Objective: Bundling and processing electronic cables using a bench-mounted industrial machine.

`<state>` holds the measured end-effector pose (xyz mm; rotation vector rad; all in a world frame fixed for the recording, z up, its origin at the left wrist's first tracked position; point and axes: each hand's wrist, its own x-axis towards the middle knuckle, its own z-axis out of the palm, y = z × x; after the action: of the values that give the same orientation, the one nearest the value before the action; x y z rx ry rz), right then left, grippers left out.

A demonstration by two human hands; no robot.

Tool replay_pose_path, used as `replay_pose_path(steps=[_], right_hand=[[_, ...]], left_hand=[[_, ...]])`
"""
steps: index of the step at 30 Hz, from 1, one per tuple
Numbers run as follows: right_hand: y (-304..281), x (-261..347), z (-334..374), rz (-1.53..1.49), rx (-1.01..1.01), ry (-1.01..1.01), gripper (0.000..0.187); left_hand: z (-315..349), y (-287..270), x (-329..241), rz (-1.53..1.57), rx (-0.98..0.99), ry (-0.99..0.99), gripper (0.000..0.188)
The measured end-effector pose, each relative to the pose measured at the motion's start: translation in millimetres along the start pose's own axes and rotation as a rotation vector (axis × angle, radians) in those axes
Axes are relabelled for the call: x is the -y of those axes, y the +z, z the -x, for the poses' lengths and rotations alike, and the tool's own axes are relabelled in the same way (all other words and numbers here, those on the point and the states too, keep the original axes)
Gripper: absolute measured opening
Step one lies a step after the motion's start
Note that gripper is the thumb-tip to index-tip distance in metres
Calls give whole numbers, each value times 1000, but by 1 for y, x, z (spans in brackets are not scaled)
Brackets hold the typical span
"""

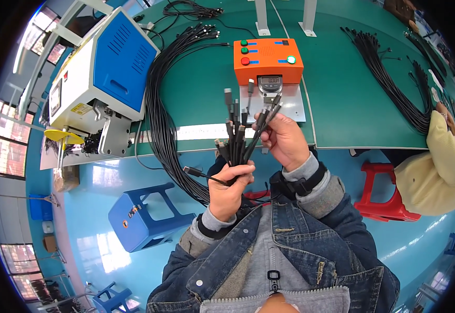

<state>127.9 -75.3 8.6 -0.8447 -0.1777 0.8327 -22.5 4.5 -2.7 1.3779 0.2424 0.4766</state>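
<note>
A bunch of black cables with plug ends [233,142] stands upright in my left hand [226,194], whose fingers are wrapped round it below the plugs. One cable end sticks out leftward from that fist. My right hand [286,138] pinches several of the plugs at the bunch's upper right. Just beyond the hands sits an orange box [268,55] with green and red buttons and one lit button. In front of it a small digital gauge [270,83] stands on a metal plate [294,104], partly hidden by the plugs.
A long bundle of black cables [157,99] lies over the table edge at left, beside a blue-and-white machine [118,62]. More cables [389,78] lie on the green table [337,109] at right. A person in a pale yellow sleeve [436,172] sits there. Blue [138,219] and red stools [371,193] stand below.
</note>
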Motion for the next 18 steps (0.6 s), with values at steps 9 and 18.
replay_pose_path(steps=[9,18], right_hand=[[-21,-10,34,111,-139,-71,25],[-34,-18,29,406,-191,13,24]], left_hand=[[9,5,0,-4,-208,134,13],[6,2,-12,-99,-191,154,13]])
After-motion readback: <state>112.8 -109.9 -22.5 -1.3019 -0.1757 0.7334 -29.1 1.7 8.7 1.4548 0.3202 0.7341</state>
